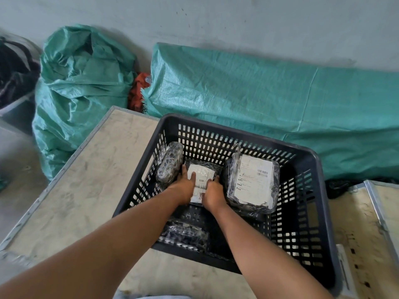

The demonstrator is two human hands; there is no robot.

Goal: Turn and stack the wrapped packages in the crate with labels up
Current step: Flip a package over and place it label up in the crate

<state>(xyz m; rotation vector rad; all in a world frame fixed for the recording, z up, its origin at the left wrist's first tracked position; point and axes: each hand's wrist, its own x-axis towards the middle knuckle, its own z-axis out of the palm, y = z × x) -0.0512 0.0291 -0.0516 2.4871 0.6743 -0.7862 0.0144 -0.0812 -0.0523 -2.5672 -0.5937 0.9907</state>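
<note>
Held package (201, 179): sat label-up on the crate floor near the far wall, between your two hands.
Left hand (184, 186): you had it closed on the package's left edge, thumb lying on the label.
Right hand (212, 190): you had it closed on the right edge.
Large package (252, 182): lay label-up just to your right.
Dark package (169, 162): leaned on the left wall, no label showing.
Near package (185, 234): lay under your left forearm.
Crate (323, 212): stood on the desk (90, 180).
Green sacks (259, 93): lay behind, along the wall.
</note>
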